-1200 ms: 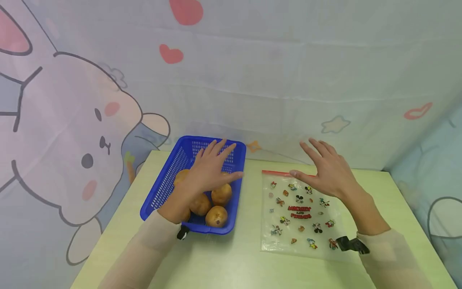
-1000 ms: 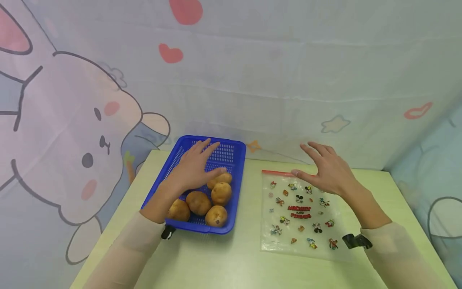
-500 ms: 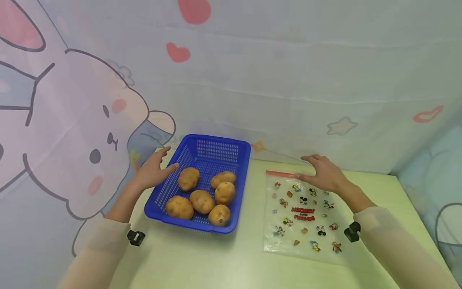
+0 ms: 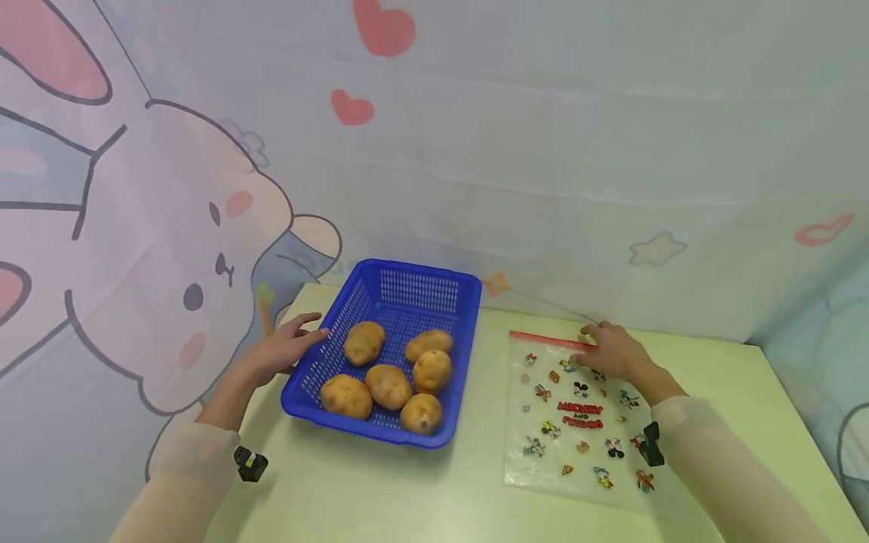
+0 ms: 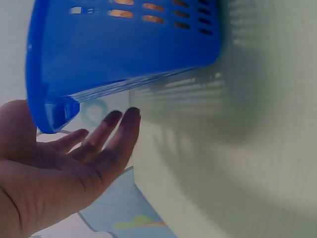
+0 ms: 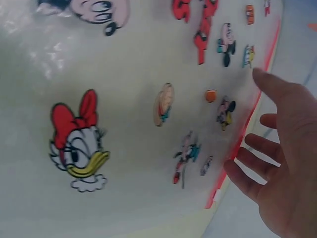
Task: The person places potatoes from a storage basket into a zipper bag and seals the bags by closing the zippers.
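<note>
A blue plastic basket [image 4: 380,430] holding several potatoes [image 4: 388,387] stands left of centre on the table. At its left rim is my left hand [image 4: 281,351], thumb near the rim and fingers spread loosely outside the wall. The left wrist view shows this hand [image 5: 59,173] palm up beside and below the rim of the basket [image 5: 124,49]. To the right lies a flat, clear zip bag [image 4: 581,445] printed with cartoon characters, its red seal strip [image 4: 543,339] at the far edge. Close over that strip is my right hand [image 4: 614,353], fingers relaxed, thumb apart, gripping nothing.
The pale green table [image 4: 339,498] runs back to a hanging cloth backdrop [image 4: 543,151] printed with a rabbit and hearts. A strip of bare tabletop separates the basket from the bag. Black camera straps [image 4: 250,464] sit at both wrists.
My left hand has moved from above the potatoes out to the basket's left side and lowered there. The right hand has come down towards the bag's red strip. The head view has shifted slightly.
</note>
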`<state>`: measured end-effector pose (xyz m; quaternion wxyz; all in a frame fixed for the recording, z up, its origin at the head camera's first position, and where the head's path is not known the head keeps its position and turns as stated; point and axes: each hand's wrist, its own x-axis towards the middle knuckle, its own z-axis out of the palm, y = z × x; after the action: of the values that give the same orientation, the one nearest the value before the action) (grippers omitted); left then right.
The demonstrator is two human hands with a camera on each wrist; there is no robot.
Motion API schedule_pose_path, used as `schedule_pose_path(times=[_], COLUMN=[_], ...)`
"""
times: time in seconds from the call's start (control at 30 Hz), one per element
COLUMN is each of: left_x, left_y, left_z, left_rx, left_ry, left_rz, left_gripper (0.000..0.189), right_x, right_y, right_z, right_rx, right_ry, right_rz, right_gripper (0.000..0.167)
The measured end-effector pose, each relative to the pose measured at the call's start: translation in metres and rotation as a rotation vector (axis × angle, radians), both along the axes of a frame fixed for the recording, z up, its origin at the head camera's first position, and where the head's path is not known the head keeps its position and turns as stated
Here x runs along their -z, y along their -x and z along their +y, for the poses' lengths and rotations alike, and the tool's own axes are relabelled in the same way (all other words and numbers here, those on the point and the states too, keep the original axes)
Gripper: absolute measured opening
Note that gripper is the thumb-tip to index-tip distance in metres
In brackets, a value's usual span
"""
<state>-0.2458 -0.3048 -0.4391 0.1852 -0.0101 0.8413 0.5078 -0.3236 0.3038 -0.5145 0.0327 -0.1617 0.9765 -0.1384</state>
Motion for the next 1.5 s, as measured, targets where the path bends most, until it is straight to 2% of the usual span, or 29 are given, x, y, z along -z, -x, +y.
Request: schedule_pose_path(times=[0.13, 0.23, 0.43, 0.63, 0.8, 0.93, 1.0, 1.2, 1.5], left_x=[0.008, 0.01, 0.009, 0.012, 0.014, 0.014, 0.014, 0.014, 0.014], left_y=[-0.002, -0.002, 0.0, 0.005, 0.005, 0.004, 0.003, 0.004, 0.005], left_z=[-0.004, -0.006, -0.001, 0.001, 0.0, -0.001, -0.002, -0.001, -0.001], left_rx=[-0.025, -0.035, -0.027, -0.035, -0.041, -0.05, -0.051, -0.046, -0.03], left_ry=[-0.131, -0.181, -0.196, -0.204, -0.217, -0.216, -0.215, -0.22, -0.208], left_rz=[-0.055, -0.07, -0.072, -0.092, -0.105, -0.105, -0.106, -0.104, -0.102], left_gripper=[0.064, 0.058, 0.053, 0.059, 0.06, 0.061, 0.06, 0.058, 0.061], right_x=[0.009, 0.008, 0.002, 0.008, 0.008, -0.005, -0.014, -0.05, -0.1], right_y=[0.0, 0.001, 0.002, 0.002, 0.003, 0.003, 0.003, 0.001, -0.018], right_z=[-0.002, -0.005, -0.005, 0.002, 0.005, 0.005, 0.004, -0.007, -0.068], right_rx=[0.0, -0.007, -0.011, -0.005, -0.023, -0.05, -0.081, -0.23, -0.398], right_ry=[0.002, 0.016, 0.054, 0.094, 0.093, 0.102, 0.107, 0.098, 0.166], right_rz=[0.021, 0.042, 0.054, 0.079, 0.088, 0.069, 0.088, 0.232, 0.34], right_gripper=[0.056, 0.047, 0.025, 0.007, 0.011, 0.016, 0.016, 0.016, 0.022])
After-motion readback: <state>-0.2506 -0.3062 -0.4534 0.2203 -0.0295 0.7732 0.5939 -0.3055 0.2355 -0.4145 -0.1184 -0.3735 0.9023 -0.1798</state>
